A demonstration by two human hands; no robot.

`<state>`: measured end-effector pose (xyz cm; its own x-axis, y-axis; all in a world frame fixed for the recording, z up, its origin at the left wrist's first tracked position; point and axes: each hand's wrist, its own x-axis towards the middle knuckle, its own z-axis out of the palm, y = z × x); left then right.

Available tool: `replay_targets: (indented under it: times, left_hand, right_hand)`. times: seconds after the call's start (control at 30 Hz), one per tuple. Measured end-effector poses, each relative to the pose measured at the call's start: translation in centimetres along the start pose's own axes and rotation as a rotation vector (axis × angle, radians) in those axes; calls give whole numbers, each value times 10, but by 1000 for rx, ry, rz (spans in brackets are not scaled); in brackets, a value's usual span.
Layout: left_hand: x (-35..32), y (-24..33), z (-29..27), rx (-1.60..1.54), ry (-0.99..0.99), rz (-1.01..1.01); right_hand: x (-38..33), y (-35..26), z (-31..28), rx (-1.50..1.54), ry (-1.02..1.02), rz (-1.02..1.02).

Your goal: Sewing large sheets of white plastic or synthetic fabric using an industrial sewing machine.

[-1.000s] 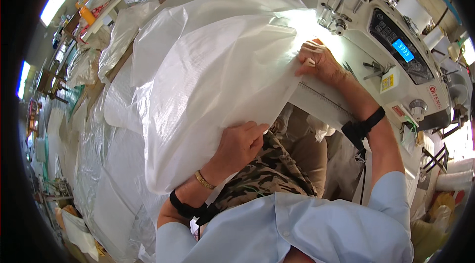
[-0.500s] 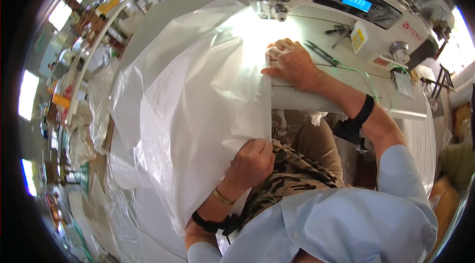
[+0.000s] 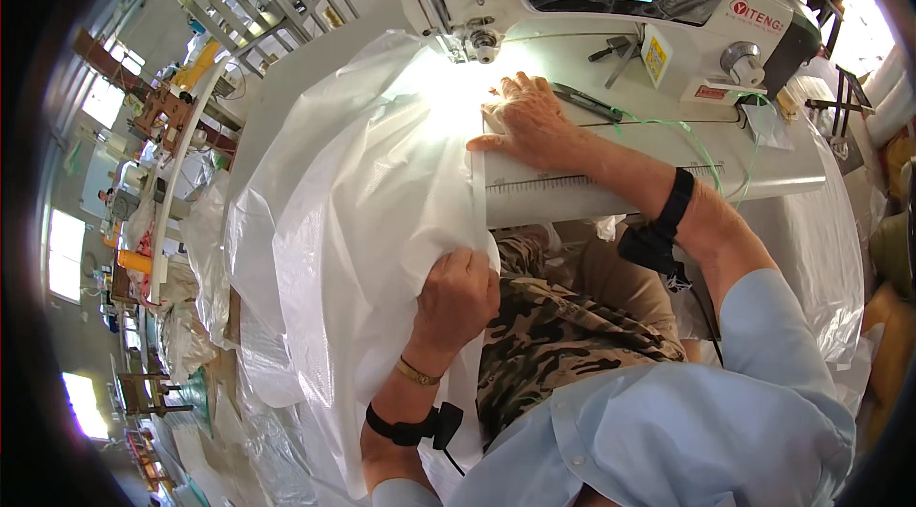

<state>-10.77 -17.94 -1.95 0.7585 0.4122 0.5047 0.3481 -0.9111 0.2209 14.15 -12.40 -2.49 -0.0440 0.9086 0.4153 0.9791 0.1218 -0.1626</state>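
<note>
A large white translucent plastic sheet [image 3: 353, 192] spreads over the sewing machine table and drapes down on my left. Its straight right edge runs from under the lit head of a white sewing machine [image 3: 611, 1] toward my lap. With bent fingers, my left hand [image 3: 458, 292] grips that edge near the table's front. Farther up, my right hand [image 3: 525, 125] lies on the sheet's edge close to the needle area, fingers stretched forward and thumb apart. Glare from the lamp hides the needle and the stitching spot.
Dark thread snips [image 3: 587, 104] lie just right of my right hand, with green thread [image 3: 682, 125] trailing beside them. A ruler strip [image 3: 563, 181] runs along the table's front edge. At the far left stand a metal rack [image 3: 262, 1] and a curved-looking white bench edge [image 3: 186, 164].
The view has shifted, so the machine sits farther left. My left hand is nearer the table edge, still gripping the sheet. My right hand stays beside the needle area.
</note>
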Motion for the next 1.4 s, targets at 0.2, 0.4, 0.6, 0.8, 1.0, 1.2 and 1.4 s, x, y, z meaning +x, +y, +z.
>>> replay_targets:
  times: [0.2,0.4,0.6,0.8,1.0,1.2,1.4]
  left_hand:
    - [8,-4,5,73,20,-131]
    - [6,-3,8,50,53,-229]
    - [4,2,13,-21,108,-243]
    - [10,12,16,-83,95,-311]
    - [28,4,-18,78,-119,-253]
    - [52,-8,-52,285,-84,-81]
    - [49,-27,-61,315,117,0]
  right_hand:
    - [-1,-1,-3,65,-70,-2]
    - [-84,-44,-13,219,222,-358]
    - [-144,-79,69,575,-40,66]
    - [-110,-126,130,638,41,-77]
    - [-89,-219,116,491,61,-220]
    - [11,-150,87,355,82,-333]
    - [84,-153,65,214,55,-468]
